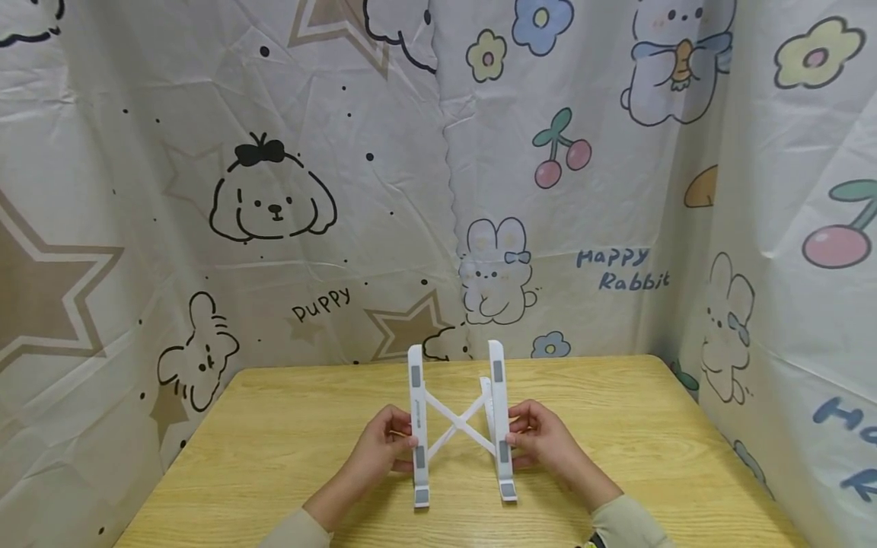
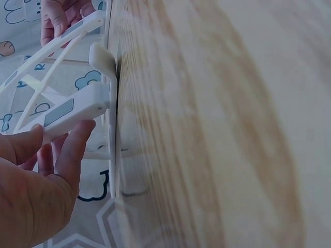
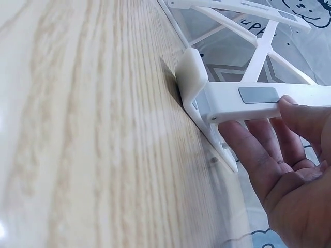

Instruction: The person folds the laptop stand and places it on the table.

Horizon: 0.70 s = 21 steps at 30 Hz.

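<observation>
A white folding laptop stand [image 1: 460, 423] stands unfolded on the wooden table, its two side arms joined by crossed bars. Grey pads [image 1: 498, 371] line the arms, and small upturned lips show at the front ends. My left hand [image 1: 381, 444] grips the left arm of the stand from outside, thumb on top and fingers beneath. On the other side, my right hand [image 1: 544, 441] pinches the right arm the same way. In the right wrist view the right thumb lies beside a grey pad [image 3: 258, 95], with the fingers under the arm.
The light wooden table [image 1: 288, 426] extends around the stand. Behind it and along both sides hangs a pale curtain [image 1: 384, 228] printed with puppies, rabbits, cherries and flowers. A beige sleeve [image 1: 626, 521] covers each forearm.
</observation>
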{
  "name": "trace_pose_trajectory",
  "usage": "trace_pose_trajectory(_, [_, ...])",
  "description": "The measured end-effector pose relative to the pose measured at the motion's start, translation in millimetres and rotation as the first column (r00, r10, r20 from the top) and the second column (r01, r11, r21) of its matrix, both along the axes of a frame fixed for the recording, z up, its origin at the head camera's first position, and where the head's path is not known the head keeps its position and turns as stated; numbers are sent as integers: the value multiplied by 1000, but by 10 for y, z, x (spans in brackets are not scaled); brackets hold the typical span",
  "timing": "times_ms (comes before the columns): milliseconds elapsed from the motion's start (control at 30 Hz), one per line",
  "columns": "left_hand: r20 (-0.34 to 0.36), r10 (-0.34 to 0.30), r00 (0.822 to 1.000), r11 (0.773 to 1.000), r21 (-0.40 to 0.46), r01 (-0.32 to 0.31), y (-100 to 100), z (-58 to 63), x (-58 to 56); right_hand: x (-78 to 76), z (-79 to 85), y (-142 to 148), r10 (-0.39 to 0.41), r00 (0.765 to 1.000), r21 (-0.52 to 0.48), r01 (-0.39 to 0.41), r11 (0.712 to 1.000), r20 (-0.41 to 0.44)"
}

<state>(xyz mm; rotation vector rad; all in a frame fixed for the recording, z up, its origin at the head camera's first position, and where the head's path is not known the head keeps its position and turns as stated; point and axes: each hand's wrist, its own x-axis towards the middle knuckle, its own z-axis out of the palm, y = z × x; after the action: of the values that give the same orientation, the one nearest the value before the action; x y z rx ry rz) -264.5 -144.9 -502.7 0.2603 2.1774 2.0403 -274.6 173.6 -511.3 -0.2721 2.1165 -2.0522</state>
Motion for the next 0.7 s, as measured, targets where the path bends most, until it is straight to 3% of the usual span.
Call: trace_pose_trajectory(700, [-9,-23,1000,1000,-9,23,110,34,-28,7,-20,-32,-1,1000,-23,1,1000,10])
